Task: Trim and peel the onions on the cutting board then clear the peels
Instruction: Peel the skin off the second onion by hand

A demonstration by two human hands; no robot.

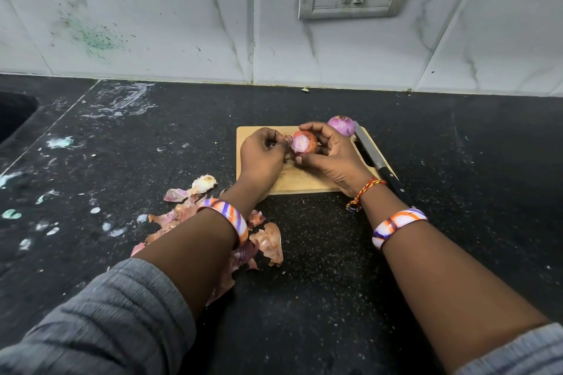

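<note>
Your right hand cups the half-peeled onion above the cutting board. Your left hand pinches a skin strip at its cut end. Loose peels lie on the counter beside the board.

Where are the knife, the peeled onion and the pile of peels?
knife [367,148]: head view, on the blade's middle.
peeled onion [341,125]: head view, on its purple side.
pile of peels [269,241]: head view, on a large brown peel.
</note>
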